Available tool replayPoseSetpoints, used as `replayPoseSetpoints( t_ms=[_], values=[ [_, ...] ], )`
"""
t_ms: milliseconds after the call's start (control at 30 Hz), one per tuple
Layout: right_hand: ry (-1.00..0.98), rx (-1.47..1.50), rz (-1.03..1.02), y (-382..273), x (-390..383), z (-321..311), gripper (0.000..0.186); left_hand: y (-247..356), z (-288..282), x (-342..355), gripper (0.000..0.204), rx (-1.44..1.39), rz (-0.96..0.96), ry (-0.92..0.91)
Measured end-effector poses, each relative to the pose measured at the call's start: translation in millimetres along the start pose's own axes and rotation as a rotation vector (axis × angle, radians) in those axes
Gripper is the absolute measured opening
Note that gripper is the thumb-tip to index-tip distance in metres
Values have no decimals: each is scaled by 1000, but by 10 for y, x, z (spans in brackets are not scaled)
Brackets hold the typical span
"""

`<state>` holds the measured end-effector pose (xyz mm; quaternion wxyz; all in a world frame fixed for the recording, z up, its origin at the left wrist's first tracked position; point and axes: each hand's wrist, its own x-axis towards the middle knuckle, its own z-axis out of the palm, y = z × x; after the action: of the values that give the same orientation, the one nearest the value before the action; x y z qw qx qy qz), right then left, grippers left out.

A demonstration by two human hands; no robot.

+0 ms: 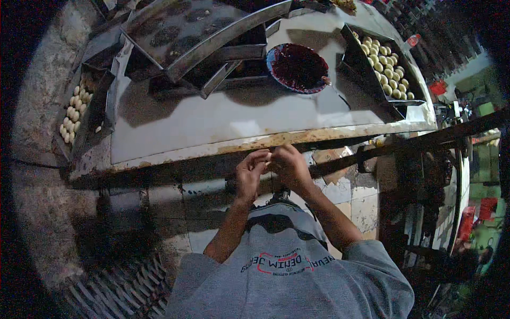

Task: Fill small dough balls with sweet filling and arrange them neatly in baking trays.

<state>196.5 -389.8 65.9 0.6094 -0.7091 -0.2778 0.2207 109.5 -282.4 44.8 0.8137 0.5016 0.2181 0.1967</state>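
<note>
My left hand (251, 173) and my right hand (289, 167) meet in front of the table's near edge, above the floor. Both have their fingers curled inward, fingertips together. A small pale bit shows between them, too small to name. On the white tabletop (212, 119) beyond stands a round basin (297, 66) of dark red, wet-looking filling, with a utensil handle leaning over its right rim. At the right, a dark metal tray (409, 101) holds several pale round dough balls (385, 66).
Large dark metal trays (223, 40) are stacked at the back left of the table. Another tray (106, 103) with pale balls (74, 114) sits at the far left. A dark bar (414, 143) crosses at the right. Below lies a tiled floor (364, 204).
</note>
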Motion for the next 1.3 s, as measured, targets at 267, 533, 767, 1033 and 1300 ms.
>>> replayPoseSetpoints(
  t_ms=[267,533,767,1033,1300],
  values=[
    [125,-285,54,-91,108,204,15,62,-341,33,31,-105,-73,-108],
    [133,-381,-17,-196,91,251,22,-73,-191,205,34,-242,-248,72],
    [27,-455,-167,-106,401,-4,16,49,-152,569,27,85,-176,12],
    [-26,96,143,254,801,-37,16,298,0,669,36,100,4,33],
    [-8,638,524,476,1240,464,39,277,-283,943,33,382,126,130]
  ],
)
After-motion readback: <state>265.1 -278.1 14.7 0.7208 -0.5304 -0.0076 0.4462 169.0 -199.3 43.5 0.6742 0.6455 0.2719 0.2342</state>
